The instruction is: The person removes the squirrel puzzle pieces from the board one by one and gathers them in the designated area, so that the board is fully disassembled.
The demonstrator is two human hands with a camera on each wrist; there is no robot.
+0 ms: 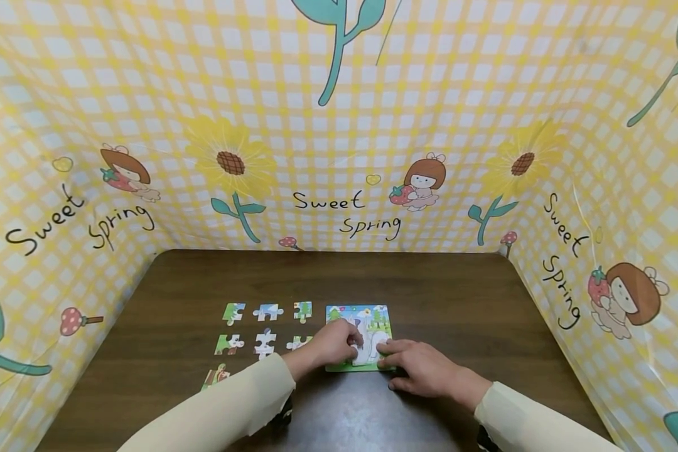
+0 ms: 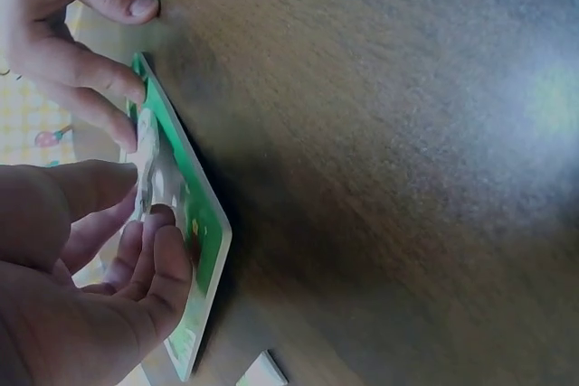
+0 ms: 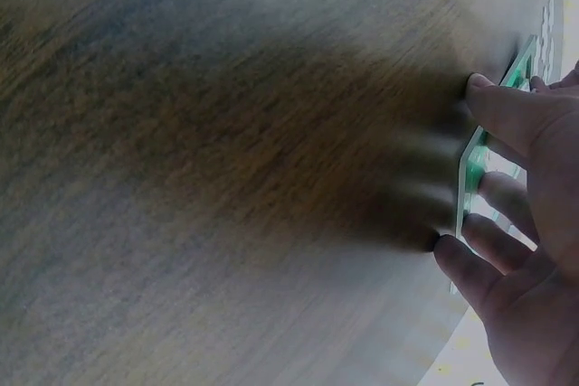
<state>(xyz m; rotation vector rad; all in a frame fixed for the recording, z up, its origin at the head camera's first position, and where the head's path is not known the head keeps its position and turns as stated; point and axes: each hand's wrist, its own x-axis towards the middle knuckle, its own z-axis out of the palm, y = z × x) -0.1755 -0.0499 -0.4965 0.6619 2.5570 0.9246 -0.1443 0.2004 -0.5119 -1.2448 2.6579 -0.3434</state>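
Note:
A puzzle board with a green edge and a printed scene lies flat near the table's middle. My left hand is over its left half, thumb and fingertips pinching a whitish puzzle piece at the board's surface. Part of that piece is hidden by the fingers, so I cannot tell whether it lies flat in the board. On the board's right side rest the fingers of my right hand, spread and loosely bent. Its thumb touches the table beside the board in the head view.
Several loose jigsaw pieces lie in rows left of the board, among them a blue-and-white piece and a green-and-brown one. My left sleeve partly covers the nearest ones. A checked cloth surrounds the dark wooden table.

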